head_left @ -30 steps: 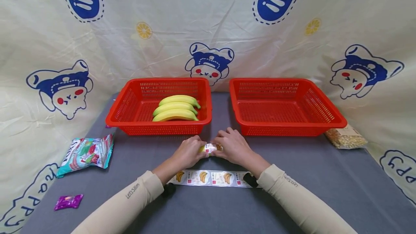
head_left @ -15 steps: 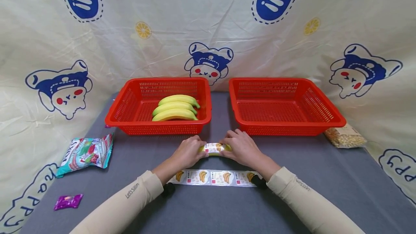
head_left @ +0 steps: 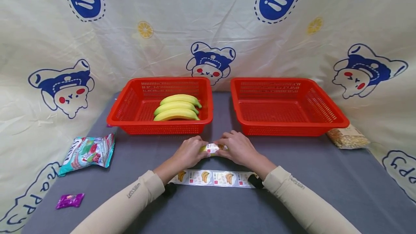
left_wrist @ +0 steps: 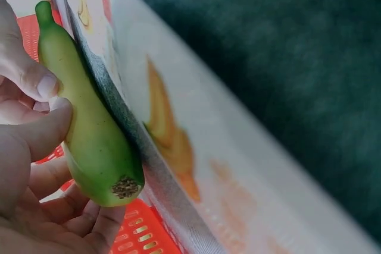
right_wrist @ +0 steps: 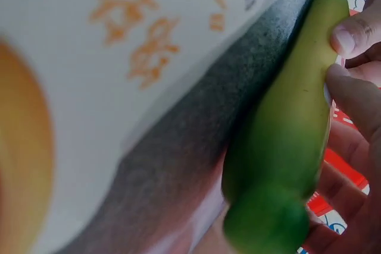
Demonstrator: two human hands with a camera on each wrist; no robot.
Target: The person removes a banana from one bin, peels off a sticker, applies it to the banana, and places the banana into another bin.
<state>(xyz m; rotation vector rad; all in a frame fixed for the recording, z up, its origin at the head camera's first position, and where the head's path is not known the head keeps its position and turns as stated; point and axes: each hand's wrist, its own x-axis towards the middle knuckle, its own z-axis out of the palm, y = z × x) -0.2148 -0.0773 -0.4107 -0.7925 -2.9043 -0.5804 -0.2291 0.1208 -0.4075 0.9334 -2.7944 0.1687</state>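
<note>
A banana [left_wrist: 98, 126] lies crosswise between both hands, in front of the baskets. In the head view a white sticker [head_left: 212, 148] with a banana print shows on its upper side. My left hand [head_left: 189, 151] grips the banana's left end, thumb along the near side. From the right, my right hand [head_left: 239, 150] holds the other part, its fingers covering some of the sticker. Both wrist views show the thumbs close together on the peel; the banana's ends are green. Nearer to me, a strip of banana stickers [head_left: 208, 178] lies flat on the grey cloth.
The left red basket [head_left: 130, 122] contains several bananas [head_left: 177, 114]; beside it stands another red basket [head_left: 292, 124] with nothing inside. A teal snack bag [head_left: 87, 153] and a small purple packet [head_left: 70, 200] lie at left. A bag of grains [head_left: 347, 138] is at right.
My right hand slid right along the banana, baring more of the sticker, then came back left partly over it. The left hand kept its grip in place.
</note>
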